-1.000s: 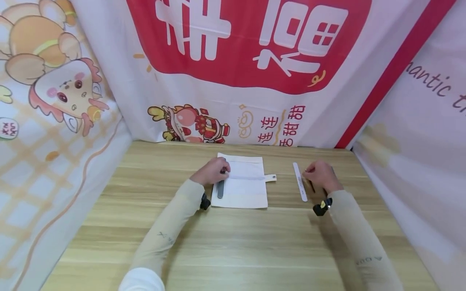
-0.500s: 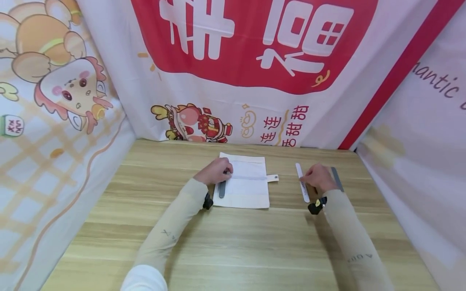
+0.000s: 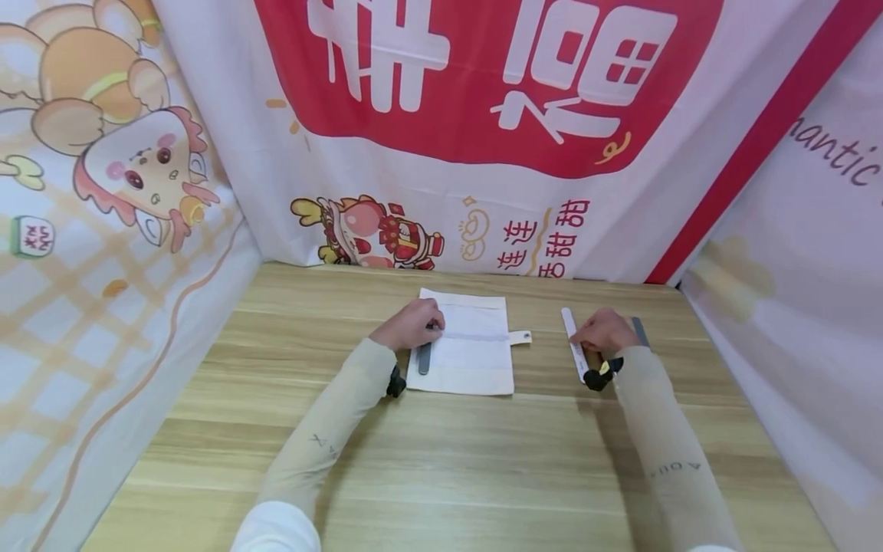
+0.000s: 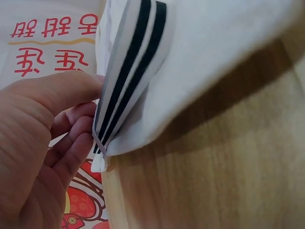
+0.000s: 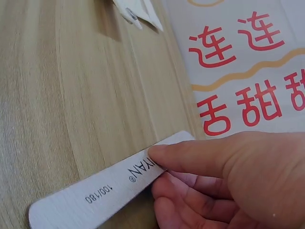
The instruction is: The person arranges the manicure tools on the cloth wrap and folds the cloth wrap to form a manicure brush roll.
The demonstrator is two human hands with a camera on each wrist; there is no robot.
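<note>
On the desk (image 3: 448, 460), to the right of the pouch and well apart from it: a white nail file (image 3: 578, 346), lengthwise to the body, slightly slanted. Printed on its face: "100/180" and a brand word partly under the thumb. Noted at its far half: right hand (image 3: 607, 331), grip pinching the white nail file, thumb flat over the print, remaining fingers curled at the opposite edge. Cannot tell whether fully flat on the desk or slightly lifted.

Just to the right of that hand, partly hidden by wrist and sleeve: a gray file (image 3: 640, 331).

Toward the left, laid open on the desk: a white pouch (image 3: 476, 360) with a short snap strap (image 3: 519, 337) pointing right. Along its left side: a gray strip (image 3: 424, 358), far end under the left hand (image 3: 410, 326). Grip there pinching the left margin of the white pouch, thumb opposite fingertips; cannot tell whether also pressing the gray strip. Seen close from the left wrist: dark stripes (image 4: 122, 71) running down to a thin loop at the pouch edge.

On both wrists: black devices (image 3: 602, 376), against beige sleeves (image 3: 665, 429). Behind the desk: white curtain (image 3: 621, 222) with red lettering.
</note>
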